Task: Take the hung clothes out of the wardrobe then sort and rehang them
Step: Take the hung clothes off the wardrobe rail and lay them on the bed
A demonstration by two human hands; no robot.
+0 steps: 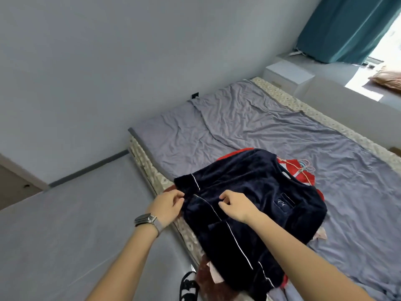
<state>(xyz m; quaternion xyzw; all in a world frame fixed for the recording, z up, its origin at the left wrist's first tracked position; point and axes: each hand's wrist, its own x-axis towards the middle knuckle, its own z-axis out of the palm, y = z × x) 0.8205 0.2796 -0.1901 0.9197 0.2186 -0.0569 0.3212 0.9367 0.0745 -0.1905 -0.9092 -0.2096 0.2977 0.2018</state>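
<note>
Two hands pinching the dark blue top (pixel 249 205) on the bed (pixel 271 131): left hand (pixel 167 206) fingers nipping its edge, right hand (pixel 235 204) fingers nipping its front. Lying over red clothes (pixel 303 172). Hangers (pixel 304 167) just behind.

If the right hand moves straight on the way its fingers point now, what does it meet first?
The right hand points left along the navy top, toward the left hand. It would probably meet the top's white-piped front edge first, then the left fingers; depth is unclear.
</note>
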